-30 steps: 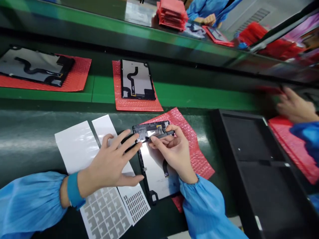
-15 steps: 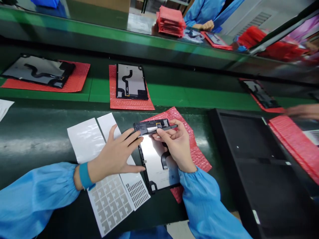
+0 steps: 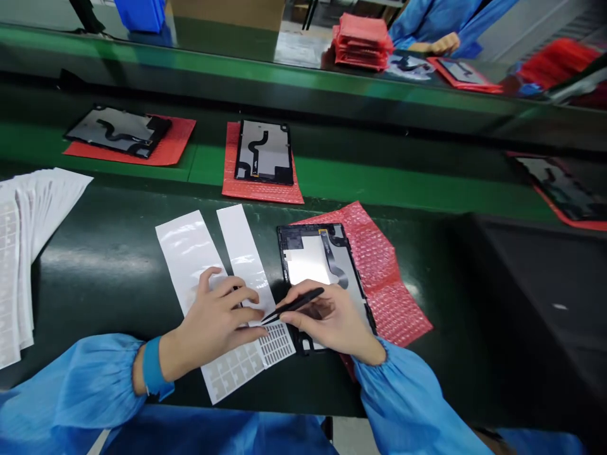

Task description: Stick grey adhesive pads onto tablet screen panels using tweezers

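Gripping tweezers (image 3: 294,304), the right hand (image 3: 332,321) tips them at the sticker sheet (image 3: 244,253) edge; left hand (image 3: 215,321) presses flat.

My sleeves (image 3: 71,392) are bright blue, and the wristband (image 3: 150,373) at lower left is a deeper blue. The tweezers (image 3: 294,304) in my right hand (image 3: 332,319) are plain black. Both sheets in mid-frame are glossy white. The wide sheet (image 3: 190,253) shows a grid of pale grey squares at its lower end, and the narrow sheet (image 3: 246,253) has rows of much finer grey marks. The panel (image 3: 308,259) is silver-grey with a black frame and a black curving ribbon. The bubble wrap (image 3: 384,278) right of centre is red, dimpled all over. The table (image 3: 104,259) is dark green and the belt (image 3: 379,186) above it a brighter green, with red mats (image 3: 260,189) on it.
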A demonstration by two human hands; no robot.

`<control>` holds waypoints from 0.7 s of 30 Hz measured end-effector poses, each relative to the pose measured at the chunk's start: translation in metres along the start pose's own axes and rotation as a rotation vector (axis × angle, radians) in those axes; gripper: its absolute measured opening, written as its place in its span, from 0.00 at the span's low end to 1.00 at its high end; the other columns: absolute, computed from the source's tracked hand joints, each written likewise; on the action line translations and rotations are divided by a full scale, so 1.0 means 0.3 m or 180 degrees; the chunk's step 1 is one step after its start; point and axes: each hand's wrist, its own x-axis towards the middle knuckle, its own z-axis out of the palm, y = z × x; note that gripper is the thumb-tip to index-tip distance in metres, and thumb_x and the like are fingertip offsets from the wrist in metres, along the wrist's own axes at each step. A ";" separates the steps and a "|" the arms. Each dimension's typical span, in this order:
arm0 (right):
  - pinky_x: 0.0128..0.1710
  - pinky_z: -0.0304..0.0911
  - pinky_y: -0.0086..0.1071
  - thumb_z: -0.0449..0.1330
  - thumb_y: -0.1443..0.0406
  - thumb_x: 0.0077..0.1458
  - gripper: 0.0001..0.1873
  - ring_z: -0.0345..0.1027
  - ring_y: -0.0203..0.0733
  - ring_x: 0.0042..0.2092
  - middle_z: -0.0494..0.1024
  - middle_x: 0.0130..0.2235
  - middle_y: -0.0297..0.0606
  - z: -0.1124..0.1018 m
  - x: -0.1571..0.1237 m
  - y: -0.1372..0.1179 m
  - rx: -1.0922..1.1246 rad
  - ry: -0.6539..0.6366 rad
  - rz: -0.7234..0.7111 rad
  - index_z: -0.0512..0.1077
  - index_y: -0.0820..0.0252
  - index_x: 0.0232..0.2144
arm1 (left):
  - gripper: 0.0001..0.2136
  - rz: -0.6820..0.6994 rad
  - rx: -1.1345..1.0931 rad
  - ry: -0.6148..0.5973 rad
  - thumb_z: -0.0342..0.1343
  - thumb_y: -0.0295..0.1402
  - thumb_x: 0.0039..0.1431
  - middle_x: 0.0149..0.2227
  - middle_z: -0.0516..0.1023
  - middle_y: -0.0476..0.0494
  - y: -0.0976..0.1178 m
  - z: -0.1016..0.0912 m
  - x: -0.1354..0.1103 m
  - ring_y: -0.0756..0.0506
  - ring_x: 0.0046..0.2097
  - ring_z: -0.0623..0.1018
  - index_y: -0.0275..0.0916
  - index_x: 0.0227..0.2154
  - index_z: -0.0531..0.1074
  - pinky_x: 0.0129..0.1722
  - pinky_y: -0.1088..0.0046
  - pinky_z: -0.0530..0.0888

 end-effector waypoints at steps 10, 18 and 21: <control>0.31 0.76 0.30 0.77 0.60 0.56 0.12 0.79 0.43 0.33 0.83 0.35 0.41 0.007 -0.007 0.033 -0.0279 0.0173 -0.0033 0.81 0.59 0.38 | 0.08 0.0284 0.0387 -0.0070 0.60 0.40 0.73 0.46 0.78 0.51 0.000 -0.007 0.022 0.45 0.51 0.74 0.42 0.44 0.78 0.66 0.52 0.51; 0.30 0.75 0.29 0.77 0.59 0.56 0.12 0.79 0.43 0.32 0.83 0.35 0.40 0.000 -0.006 0.029 -0.0356 0.0127 0.0071 0.81 0.58 0.38 | 0.08 0.0301 0.0439 -0.0095 0.59 0.40 0.73 0.47 0.79 0.50 0.000 -0.007 0.019 0.45 0.52 0.74 0.42 0.45 0.77 0.66 0.51 0.52; 0.31 0.75 0.28 0.77 0.60 0.56 0.12 0.80 0.43 0.33 0.84 0.35 0.40 0.001 -0.007 0.031 -0.0345 0.0105 0.0089 0.81 0.58 0.38 | 0.08 0.0289 0.0432 -0.0107 0.59 0.39 0.74 0.47 0.78 0.51 0.001 -0.005 0.020 0.45 0.52 0.74 0.41 0.45 0.77 0.65 0.50 0.52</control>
